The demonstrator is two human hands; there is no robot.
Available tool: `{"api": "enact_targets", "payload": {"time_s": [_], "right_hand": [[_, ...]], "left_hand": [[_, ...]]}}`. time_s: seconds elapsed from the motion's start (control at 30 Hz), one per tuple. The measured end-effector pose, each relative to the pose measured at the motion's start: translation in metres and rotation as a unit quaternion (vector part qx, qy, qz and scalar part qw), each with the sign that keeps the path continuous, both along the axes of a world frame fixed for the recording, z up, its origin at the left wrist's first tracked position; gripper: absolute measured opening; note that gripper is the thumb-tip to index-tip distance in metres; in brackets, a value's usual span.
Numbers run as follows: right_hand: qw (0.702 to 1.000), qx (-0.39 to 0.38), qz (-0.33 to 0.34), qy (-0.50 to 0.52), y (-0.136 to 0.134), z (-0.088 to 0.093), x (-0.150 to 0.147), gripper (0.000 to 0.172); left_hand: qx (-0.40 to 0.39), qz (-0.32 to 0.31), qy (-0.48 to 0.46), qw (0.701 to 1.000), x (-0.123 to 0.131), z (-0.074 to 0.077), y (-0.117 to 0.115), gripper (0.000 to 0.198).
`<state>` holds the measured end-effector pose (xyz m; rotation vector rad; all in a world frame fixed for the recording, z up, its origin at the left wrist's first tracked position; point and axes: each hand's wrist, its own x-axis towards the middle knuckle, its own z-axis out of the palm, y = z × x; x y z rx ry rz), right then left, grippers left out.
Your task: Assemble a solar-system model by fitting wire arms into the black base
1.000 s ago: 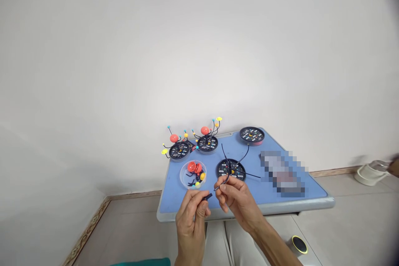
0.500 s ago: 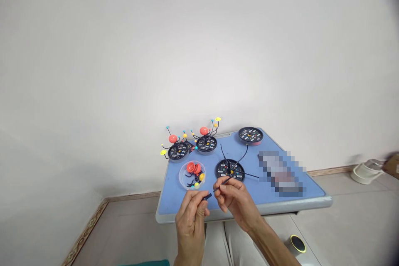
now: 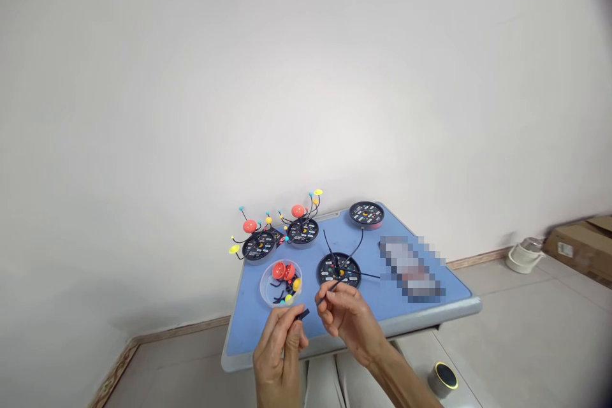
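At the near edge of a blue plastic tabletop (image 3: 251, 325), just in front of a round black printed disc (image 3: 338, 271) bearing thin black wire arms, two bare hands work close together. The left hand (image 3: 280, 347) is closed in a thumb-and-finger pinch on a short black plastic piece (image 3: 302, 314), which lies nearer the viewer and to the left of the disc. The right hand (image 3: 349, 319), nearer the disc, is likewise closed, pinching a thin black wire (image 3: 329, 290). The wire's long axis slants across the gap: its lower-left tip points at the short black piece, near but apparently not touching it, and its upper-right end reaches over the disc. Left of the disc stands a clear round plastic dish (image 3: 268, 287) holding red half-spheres (image 3: 282, 271), a yellow ball (image 3: 296, 284) and black wire pieces (image 3: 278, 297). Farther back and left stand two black-based models with red balls and coloured wire tips (image 3: 258, 245). Directly behind the disc lies a second round black disc (image 3: 366, 214) without wire arms. To the right of the disc, a pixelated patch (image 3: 411, 268) hides whatever lies there.
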<state>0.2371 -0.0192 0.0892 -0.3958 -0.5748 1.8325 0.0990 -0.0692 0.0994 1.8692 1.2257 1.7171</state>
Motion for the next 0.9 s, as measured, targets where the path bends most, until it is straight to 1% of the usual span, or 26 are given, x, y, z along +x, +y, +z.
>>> {"api": "enact_targets", "payload": {"time_s": [0.17,0.27,0.5,0.73,0.9], "right_hand": [[0.998,-0.047,0.012,0.033,0.001,0.003,0.003,0.020],[0.996,-0.062,0.019,0.053,0.001,0.002,0.005,0.020],[0.995,-0.058,0.008,0.080,0.001,-0.002,0.006,0.018],[0.993,-0.067,0.014,0.099,0.003,-0.005,0.007,0.019],[0.994,-0.065,0.012,0.089,0.003,-0.005,0.008,0.018]], "left_hand": [[-0.030,0.001,-0.028,0.999,0.001,0.004,0.002,0.019],[-0.054,0.001,-0.039,0.998,0.004,0.006,0.003,0.020],[-0.056,-0.010,-0.045,0.997,0.012,0.006,0.003,0.019],[-0.081,-0.024,-0.086,0.993,0.018,0.011,0.005,0.015],[-0.070,-0.017,-0.052,0.996,0.020,0.011,0.005,0.016]]}}
